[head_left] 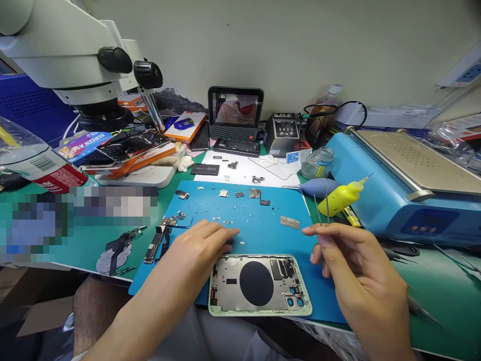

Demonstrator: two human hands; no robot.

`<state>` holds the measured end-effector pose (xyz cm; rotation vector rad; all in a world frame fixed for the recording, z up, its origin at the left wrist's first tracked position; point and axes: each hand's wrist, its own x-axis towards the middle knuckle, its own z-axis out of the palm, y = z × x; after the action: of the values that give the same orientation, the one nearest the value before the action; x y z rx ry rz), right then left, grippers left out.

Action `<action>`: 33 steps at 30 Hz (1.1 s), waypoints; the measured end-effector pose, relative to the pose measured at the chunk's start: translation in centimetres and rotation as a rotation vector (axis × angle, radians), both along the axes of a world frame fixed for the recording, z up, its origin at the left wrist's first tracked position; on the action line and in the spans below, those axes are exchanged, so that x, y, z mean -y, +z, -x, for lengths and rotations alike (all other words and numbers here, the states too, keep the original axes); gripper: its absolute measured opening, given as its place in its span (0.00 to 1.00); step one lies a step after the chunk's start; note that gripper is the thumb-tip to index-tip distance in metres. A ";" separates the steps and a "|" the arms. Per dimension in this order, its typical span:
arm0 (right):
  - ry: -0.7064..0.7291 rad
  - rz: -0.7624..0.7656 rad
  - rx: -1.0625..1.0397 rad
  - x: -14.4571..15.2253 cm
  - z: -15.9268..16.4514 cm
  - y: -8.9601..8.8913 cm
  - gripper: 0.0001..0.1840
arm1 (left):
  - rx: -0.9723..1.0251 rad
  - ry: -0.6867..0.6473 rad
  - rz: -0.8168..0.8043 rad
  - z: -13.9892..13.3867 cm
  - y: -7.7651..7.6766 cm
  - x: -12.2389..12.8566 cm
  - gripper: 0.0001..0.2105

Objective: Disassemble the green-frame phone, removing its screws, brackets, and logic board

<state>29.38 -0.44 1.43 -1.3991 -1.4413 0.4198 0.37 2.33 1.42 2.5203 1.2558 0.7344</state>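
Note:
My right hand [353, 271] pinches a pair of tweezers [327, 208] whose two tips point upward and stand apart. Nothing shows between the tips. Fingers stretched to the right, my left hand [203, 243] rests at the upper left corner of a phone housing [235, 296]; I see nothing held in it, though its palm is hidden. The pale green housing lies inside-up at the mat's front edge, with a black round pad and camera openings. A tiny part [242, 243] lies just beyond it. Left of my left wrist is a phone circuit board [153, 245].
Screws and small phone parts [254, 193] are spread over the blue mat [263, 233]. A microscope [75, 55] looms at left, above a bottle [41, 165]. A blue hot plate machine [361, 200] and yellow squeeze bottle [340, 199] stand right. A screen [236, 108] faces me.

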 end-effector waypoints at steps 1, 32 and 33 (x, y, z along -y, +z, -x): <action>-0.014 0.011 0.008 0.0 0.0 0.1 0.05 | 0.008 0.017 0.001 0.2 0.1 0.2 0.17; -0.007 0.043 0.404 -0.3 -0.1 -0.8 0.13 | -0.120 0.044 -0.062 -0.8 0.8 -0.5 0.11; -0.007 0.061 0.386 -0.3 -0.1 -0.7 0.14 | -0.101 0.051 -0.044 -0.8 0.7 -0.5 0.10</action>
<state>29.46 -0.16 0.71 -1.5947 -1.7433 0.1947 1.14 2.82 2.09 2.5985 1.3563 0.6596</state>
